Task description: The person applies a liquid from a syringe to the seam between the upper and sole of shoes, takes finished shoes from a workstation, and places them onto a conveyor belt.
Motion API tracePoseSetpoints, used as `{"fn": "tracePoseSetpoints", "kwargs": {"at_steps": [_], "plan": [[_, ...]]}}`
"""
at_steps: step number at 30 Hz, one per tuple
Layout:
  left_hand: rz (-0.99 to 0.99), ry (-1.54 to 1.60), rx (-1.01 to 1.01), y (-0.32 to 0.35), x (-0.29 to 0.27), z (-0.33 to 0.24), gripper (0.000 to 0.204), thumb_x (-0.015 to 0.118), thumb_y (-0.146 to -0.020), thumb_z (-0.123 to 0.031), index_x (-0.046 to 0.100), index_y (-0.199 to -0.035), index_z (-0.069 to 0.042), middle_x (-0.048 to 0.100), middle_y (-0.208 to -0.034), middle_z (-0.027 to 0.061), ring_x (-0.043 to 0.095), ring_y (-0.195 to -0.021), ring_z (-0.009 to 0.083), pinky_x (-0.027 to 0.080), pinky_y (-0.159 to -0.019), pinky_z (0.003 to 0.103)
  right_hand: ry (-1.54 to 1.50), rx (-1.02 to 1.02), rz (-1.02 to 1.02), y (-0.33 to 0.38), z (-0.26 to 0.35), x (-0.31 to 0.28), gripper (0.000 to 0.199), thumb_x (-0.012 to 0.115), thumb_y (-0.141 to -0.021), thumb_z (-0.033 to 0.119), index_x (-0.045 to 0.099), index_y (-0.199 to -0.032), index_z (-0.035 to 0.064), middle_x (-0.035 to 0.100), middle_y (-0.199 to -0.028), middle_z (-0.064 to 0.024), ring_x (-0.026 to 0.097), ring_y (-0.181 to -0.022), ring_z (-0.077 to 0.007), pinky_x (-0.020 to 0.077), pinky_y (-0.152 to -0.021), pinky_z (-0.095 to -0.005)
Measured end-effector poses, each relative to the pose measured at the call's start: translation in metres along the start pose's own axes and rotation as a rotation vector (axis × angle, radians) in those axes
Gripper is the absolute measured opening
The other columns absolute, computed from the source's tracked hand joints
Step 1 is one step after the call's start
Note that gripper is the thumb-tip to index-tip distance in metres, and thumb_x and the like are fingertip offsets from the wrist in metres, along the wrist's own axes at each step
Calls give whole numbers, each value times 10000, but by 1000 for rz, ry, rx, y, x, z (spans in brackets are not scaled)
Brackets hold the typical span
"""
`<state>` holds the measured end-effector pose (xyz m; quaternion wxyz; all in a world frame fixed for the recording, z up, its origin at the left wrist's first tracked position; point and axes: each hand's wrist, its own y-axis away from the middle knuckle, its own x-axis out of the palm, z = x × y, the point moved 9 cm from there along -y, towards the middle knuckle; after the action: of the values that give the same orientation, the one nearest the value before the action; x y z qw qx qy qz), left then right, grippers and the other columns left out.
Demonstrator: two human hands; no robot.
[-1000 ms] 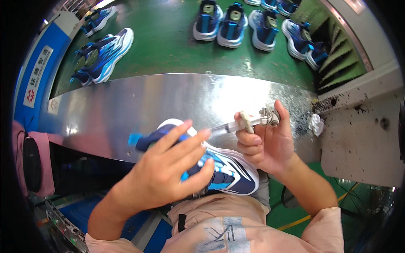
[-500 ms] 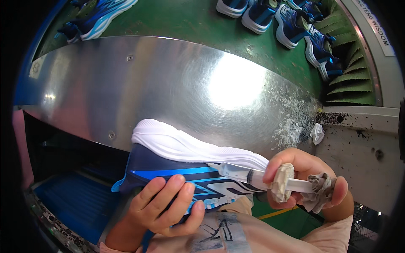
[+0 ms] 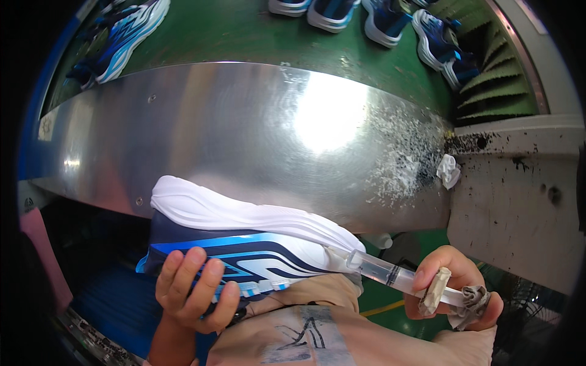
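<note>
My left hand (image 3: 198,290) is closed round the upper of a running shoe (image 3: 287,247), its fingers lying across the side. The shoe is tipped with its thick white sole up and away from me, heel to the left and toe to the right. Its upper is navy with bright blue and white stripes. In my right hand (image 3: 455,274) is a clear plastic syringe (image 3: 381,268), whose flange and plunger end are wrapped in cloth or tape. The nozzle meets the seam between sole and upper close to the toe. Some clear content shows in the barrel.
A shiny metal ledge (image 3: 244,140) curves beyond the shoe, with whitish residue (image 3: 403,165) and a crumpled white scrap (image 3: 448,171) at its right end. Further off, several similar shoes (image 3: 329,15) stand on a green belt (image 3: 232,36). A grey panel (image 3: 519,201) borders the right.
The syringe nozzle has shifted along the seam from mid-shoe to near the toe. The shoe and my left hand sit further left in view. The view itself has also shifted.
</note>
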<state>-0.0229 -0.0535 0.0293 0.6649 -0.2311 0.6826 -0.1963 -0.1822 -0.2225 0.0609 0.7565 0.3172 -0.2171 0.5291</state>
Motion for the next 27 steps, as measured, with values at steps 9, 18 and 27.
{"fn": "tracePoseSetpoints", "kwargs": {"at_steps": [9,18,27], "plan": [[165,-4,56,-31,-1,-2,369,605,-873,-264,456,-1126,-40,574,-1134,205,587,-1046,405,466,-907,546,-192,-93,-103,31,-18,-35,1156,645,-600,752,302,-1278,-119,500,-979,-91,464,-835,-83,368,-698,-184],[220,45,29,-66,4,-3,466,724,-774,-220,492,-1130,-29,583,-1145,203,581,-1052,407,465,-915,523,-379,-207,-104,39,-27,-44,1146,727,-624,655,239,-1318,-116,487,-1002,-96,466,-837,-98,376,-704,-203],[295,122,-9,-95,15,6,484,758,-713,-219,536,-1099,-30,601,-1116,189,602,-1012,384,472,-907,488,68,-273,-231,42,-30,-45,994,555,-707,726,309,-1220,-90,522,-864,-110,478,-708,-117,402,-632,-229]]}}
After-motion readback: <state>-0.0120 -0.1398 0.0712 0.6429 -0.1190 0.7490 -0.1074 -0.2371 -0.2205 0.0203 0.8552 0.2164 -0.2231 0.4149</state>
